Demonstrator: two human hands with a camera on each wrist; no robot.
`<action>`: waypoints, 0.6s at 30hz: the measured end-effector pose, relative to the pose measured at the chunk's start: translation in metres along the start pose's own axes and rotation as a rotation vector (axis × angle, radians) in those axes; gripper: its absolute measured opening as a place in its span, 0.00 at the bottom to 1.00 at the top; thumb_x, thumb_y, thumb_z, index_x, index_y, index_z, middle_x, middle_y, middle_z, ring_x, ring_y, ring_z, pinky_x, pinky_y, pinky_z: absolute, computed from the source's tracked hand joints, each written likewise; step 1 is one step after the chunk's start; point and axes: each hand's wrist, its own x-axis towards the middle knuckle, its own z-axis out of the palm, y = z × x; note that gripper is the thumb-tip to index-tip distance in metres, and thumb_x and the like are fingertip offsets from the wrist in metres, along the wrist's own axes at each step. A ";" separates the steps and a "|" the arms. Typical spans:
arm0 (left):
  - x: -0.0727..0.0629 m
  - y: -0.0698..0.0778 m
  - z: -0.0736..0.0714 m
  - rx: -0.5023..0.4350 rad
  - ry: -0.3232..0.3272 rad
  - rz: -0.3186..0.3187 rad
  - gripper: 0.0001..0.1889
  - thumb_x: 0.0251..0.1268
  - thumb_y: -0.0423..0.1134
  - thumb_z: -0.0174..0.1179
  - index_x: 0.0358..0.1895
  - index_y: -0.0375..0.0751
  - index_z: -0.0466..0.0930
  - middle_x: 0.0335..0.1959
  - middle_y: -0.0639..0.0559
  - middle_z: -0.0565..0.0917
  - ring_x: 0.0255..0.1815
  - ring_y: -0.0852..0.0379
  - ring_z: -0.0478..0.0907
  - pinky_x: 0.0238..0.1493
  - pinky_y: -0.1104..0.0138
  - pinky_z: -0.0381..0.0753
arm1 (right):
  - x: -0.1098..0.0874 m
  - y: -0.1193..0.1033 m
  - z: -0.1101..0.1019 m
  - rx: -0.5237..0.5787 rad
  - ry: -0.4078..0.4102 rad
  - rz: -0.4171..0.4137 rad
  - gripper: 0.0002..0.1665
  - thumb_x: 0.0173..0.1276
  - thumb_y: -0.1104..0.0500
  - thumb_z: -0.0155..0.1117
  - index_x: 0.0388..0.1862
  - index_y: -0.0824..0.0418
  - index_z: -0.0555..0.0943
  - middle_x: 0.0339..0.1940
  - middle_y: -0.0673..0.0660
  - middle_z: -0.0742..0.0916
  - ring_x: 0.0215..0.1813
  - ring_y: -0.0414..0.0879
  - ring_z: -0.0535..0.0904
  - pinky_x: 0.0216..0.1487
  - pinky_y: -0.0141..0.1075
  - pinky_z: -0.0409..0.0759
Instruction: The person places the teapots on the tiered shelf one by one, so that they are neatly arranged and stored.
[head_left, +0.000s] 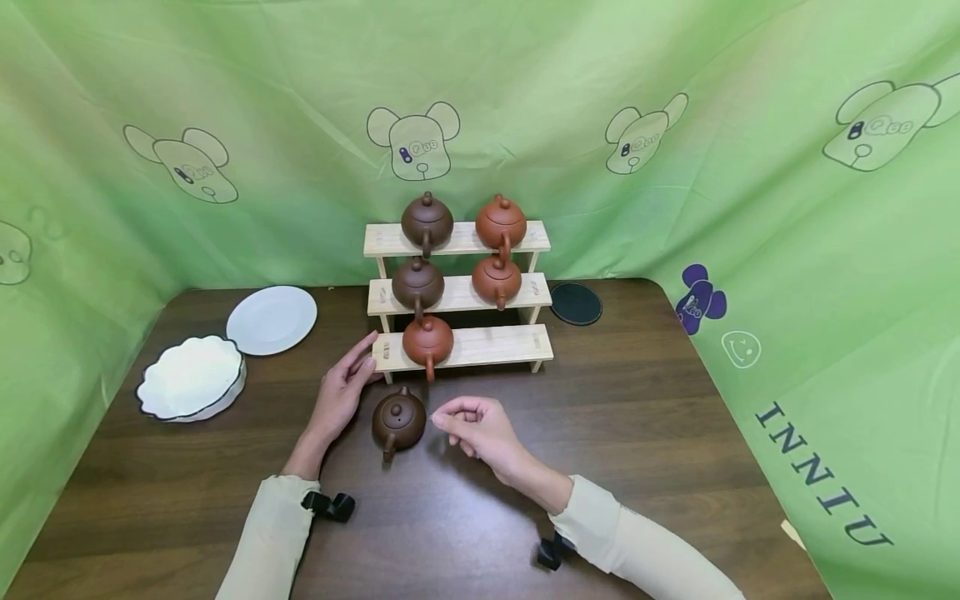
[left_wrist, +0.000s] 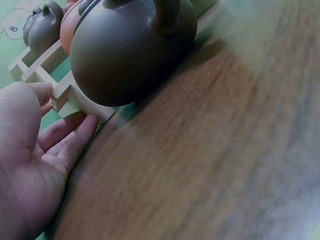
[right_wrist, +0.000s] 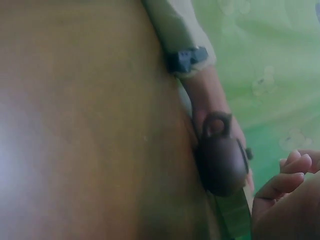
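Note:
A dark brown teapot (head_left: 399,419) stands upright on the table, its handle toward me. My right hand (head_left: 480,429) is just right of it, apart from it. The right fingers are curled, thumb near the index finger, with nothing visible between them. My left hand (head_left: 339,402) touches the left end of the bottom step of a wooden three-step rack (head_left: 495,346) with extended fingers; the left wrist view shows the fingertips (left_wrist: 91,122) against its side. On that step sits a reddish-orange teapot (head_left: 428,342). The upper steps each carry a dark brown and a reddish-orange teapot.
At the left lie a white plate (head_left: 272,321) and a scalloped white dish (head_left: 191,379) with a dark rim. A round black coaster (head_left: 576,303) is right of the rack. Green printed cloth (head_left: 525,100) hangs behind the table and along its sides.

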 end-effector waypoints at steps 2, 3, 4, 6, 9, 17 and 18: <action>-0.003 0.014 0.003 0.020 0.004 -0.021 0.27 0.90 0.46 0.58 0.85 0.50 0.73 0.79 0.41 0.79 0.55 0.65 0.89 0.60 0.76 0.86 | -0.004 0.003 0.002 -0.013 -0.052 0.022 0.16 0.78 0.62 0.73 0.52 0.77 0.88 0.21 0.45 0.83 0.18 0.33 0.68 0.18 0.23 0.65; -0.005 0.019 0.005 0.023 0.003 -0.031 0.27 0.91 0.44 0.57 0.85 0.48 0.72 0.79 0.39 0.78 0.55 0.66 0.89 0.61 0.75 0.86 | -0.006 0.005 0.003 -0.017 -0.075 0.032 0.16 0.78 0.62 0.73 0.53 0.77 0.88 0.22 0.45 0.83 0.18 0.33 0.68 0.18 0.23 0.65; -0.005 0.019 0.005 0.021 0.002 -0.039 0.27 0.91 0.44 0.57 0.85 0.48 0.72 0.79 0.40 0.78 0.56 0.66 0.88 0.61 0.75 0.86 | -0.007 0.007 0.004 -0.019 -0.097 0.041 0.16 0.79 0.62 0.73 0.54 0.77 0.88 0.22 0.46 0.84 0.18 0.33 0.68 0.18 0.23 0.65; -0.003 0.011 0.003 0.004 0.005 -0.032 0.26 0.90 0.46 0.58 0.84 0.51 0.74 0.79 0.43 0.79 0.55 0.68 0.89 0.60 0.76 0.86 | -0.009 0.010 0.006 -0.016 -0.125 0.061 0.16 0.79 0.62 0.73 0.55 0.76 0.88 0.23 0.46 0.84 0.18 0.33 0.69 0.18 0.23 0.65; 0.000 -0.001 0.000 -0.025 -0.003 -0.014 0.26 0.89 0.47 0.60 0.84 0.53 0.75 0.77 0.44 0.81 0.55 0.62 0.91 0.61 0.72 0.88 | -0.010 0.014 0.009 -0.008 -0.142 0.084 0.16 0.80 0.61 0.73 0.56 0.75 0.88 0.23 0.46 0.85 0.19 0.34 0.69 0.19 0.23 0.66; 0.003 -0.012 -0.002 -0.036 -0.001 -0.011 0.27 0.89 0.49 0.61 0.83 0.54 0.75 0.77 0.46 0.81 0.54 0.60 0.91 0.59 0.72 0.89 | -0.013 0.018 0.014 0.000 -0.222 0.140 0.19 0.81 0.62 0.71 0.62 0.74 0.87 0.23 0.44 0.85 0.18 0.33 0.70 0.18 0.23 0.66; 0.003 -0.011 -0.002 -0.030 0.002 -0.005 0.27 0.89 0.49 0.61 0.83 0.53 0.75 0.77 0.46 0.81 0.54 0.59 0.91 0.59 0.72 0.89 | -0.013 0.018 0.015 0.002 -0.238 0.148 0.19 0.81 0.62 0.70 0.64 0.73 0.87 0.23 0.44 0.85 0.18 0.33 0.70 0.18 0.23 0.65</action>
